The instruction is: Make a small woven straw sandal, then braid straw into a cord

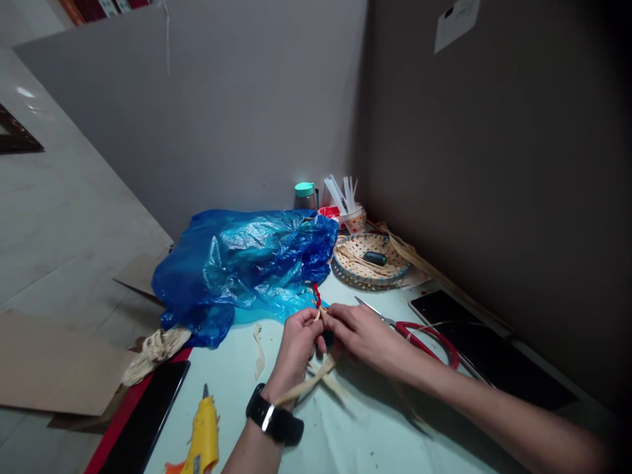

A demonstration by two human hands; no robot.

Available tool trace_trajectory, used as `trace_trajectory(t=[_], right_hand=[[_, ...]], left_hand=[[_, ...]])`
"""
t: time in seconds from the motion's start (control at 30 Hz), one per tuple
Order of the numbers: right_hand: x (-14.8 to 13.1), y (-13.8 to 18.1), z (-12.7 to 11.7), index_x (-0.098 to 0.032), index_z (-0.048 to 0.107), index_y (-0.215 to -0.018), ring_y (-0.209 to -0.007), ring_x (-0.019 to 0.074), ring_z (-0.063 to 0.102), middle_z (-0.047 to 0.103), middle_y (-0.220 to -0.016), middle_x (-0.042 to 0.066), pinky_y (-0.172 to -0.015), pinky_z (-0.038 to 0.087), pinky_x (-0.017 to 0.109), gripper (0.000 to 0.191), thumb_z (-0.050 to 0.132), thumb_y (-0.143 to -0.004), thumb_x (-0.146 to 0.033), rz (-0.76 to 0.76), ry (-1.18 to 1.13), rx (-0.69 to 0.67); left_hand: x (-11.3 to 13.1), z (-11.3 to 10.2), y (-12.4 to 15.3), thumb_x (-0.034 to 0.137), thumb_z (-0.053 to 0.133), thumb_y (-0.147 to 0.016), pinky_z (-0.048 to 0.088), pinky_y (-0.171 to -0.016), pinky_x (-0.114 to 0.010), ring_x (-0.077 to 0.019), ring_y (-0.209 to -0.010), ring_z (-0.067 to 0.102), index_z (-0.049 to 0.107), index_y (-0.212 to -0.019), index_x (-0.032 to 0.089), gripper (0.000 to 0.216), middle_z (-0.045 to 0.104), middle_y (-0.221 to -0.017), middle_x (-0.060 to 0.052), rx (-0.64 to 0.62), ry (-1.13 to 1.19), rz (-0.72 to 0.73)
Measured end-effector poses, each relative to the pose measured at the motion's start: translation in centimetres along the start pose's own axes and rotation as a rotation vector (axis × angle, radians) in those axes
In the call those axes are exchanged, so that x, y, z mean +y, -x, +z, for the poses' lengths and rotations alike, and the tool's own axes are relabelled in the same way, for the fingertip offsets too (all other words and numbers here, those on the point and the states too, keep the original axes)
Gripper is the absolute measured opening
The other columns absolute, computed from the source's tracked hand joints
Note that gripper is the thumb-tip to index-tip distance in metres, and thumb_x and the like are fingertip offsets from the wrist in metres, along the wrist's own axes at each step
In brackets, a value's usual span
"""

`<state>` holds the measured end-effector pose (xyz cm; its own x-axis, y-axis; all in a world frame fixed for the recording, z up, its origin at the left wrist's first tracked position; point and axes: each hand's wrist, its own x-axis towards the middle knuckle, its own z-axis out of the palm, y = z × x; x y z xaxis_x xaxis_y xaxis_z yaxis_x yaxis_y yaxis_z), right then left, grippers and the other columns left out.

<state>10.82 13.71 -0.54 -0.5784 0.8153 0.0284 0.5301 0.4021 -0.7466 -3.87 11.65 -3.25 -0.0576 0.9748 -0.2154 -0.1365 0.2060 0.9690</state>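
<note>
Pale fibre strips (316, 378) are held just above the middle of the worktop (237, 395), their loose ends hanging crosswise below the hands. The left hand (297, 339) and the right hand (363, 332) meet, pinching the strips between thumbs and fingers near a red tip (316, 293). Scissors (392, 322) lie just beside the right hand, a blue plastic bag (247, 257) spreads beyond the left, and a yellow glue gun (203, 434) rests left of the dark wristwatch (274, 416).
</note>
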Motion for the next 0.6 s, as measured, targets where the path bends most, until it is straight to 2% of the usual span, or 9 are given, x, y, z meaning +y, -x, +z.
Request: trace_trajectory(t=[0.1,0.17,0.23,0.33,0.43,0.5,0.6], right_hand=[[-1.0,1.0,1.1,-0.018,0.06,-0.092,-0.054,0.0152,0.052,0.066,-0.07,0.005,-0.052,0.021,0.028,0.018,0.042,-0.09,-0.021,-0.064,0.286,0.014],[-1.3,1.2,1.1,-0.019,0.062,-0.09,-0.054,0.015,0.052,0.066,-0.07,0.005,-0.053,0.019,0.029,0.02,0.043,-0.092,-0.025,-0.121,0.378,-0.014],[-1.1,0.8,0.5,-0.019,0.062,-0.081,-0.061,0.016,0.055,0.067,-0.074,0.005,-0.055,0.023,0.028,0.029,0.042,-0.094,-0.034,-0.108,0.292,0.04],[-0.2,-0.6,-0.4,-0.017,0.06,-0.082,-0.074,0.0189,0.057,0.067,-0.082,0.007,-0.061,0.029,0.027,0.032,0.044,-0.093,-0.042,-0.015,0.085,0.145],[1.2,-2.1,0.0,-0.016,0.058,-0.077,-0.068,0.0163,0.058,0.067,-0.075,0.005,-0.058,0.033,0.025,0.028,0.048,-0.09,-0.04,-0.009,-0.037,0.024],[2.2,-2.7,0.6,-0.016,0.057,-0.078,-0.062,0.0136,0.058,0.068,-0.074,0.003,-0.056,0.036,0.023,0.027,0.043,-0.092,-0.034,-0.009,-0.093,-0.045],[3.2,-3.2,1.0,-0.015,0.059,-0.083,-0.057,0.0114,0.056,0.067,-0.073,0.003,-0.055,0.037,0.022,0.026,0.036,-0.091,-0.024,0.002,-0.142,-0.076]], left_hand=[[0.2,-0.4,0.3,0.03,0.062,-0.073,0.011,-0.037,-0.019,-0.0037,-0.038,0.031,0.062,-0.071,0.013,0.017,0.05,-0.051,0.003,-0.045,0.051,-0.022],[0.3,-0.5,0.4,0.032,0.063,-0.072,0.012,-0.037,-0.019,-0.0031,-0.039,0.03,0.061,-0.07,0.013,0.02,0.05,-0.055,0.003,-0.039,0.074,-0.031],[0.2,-0.6,0.3,0.031,0.067,-0.068,0.012,-0.037,-0.019,-0.0024,-0.039,0.028,0.061,-0.071,0.013,0.019,0.049,-0.055,0.004,-0.012,0.086,-0.035],[0.0,-0.4,0.2,0.03,0.071,-0.063,0.014,-0.038,-0.019,-0.0023,-0.038,0.026,0.063,-0.07,0.012,0.021,0.046,-0.051,0.006,0.015,0.084,-0.031],[0.0,-0.1,0.2,0.035,0.072,-0.062,0.019,-0.04,-0.019,-0.0045,-0.04,0.034,0.064,-0.071,0.012,0.026,0.05,-0.051,0.004,0.017,0.054,-0.015],[0.0,0.0,0.2,0.038,0.069,-0.066,0.02,-0.04,-0.02,-0.0072,-0.043,0.041,0.065,-0.072,0.013,0.026,0.055,-0.054,0.001,0.009,0.003,0.0],[0.1,-0.2,0.2,0.036,0.063,-0.07,0.026,-0.044,-0.021,-0.0102,-0.048,0.046,0.065,-0.069,0.013,0.023,0.06,-0.059,-0.003,0.001,-0.123,0.055]])
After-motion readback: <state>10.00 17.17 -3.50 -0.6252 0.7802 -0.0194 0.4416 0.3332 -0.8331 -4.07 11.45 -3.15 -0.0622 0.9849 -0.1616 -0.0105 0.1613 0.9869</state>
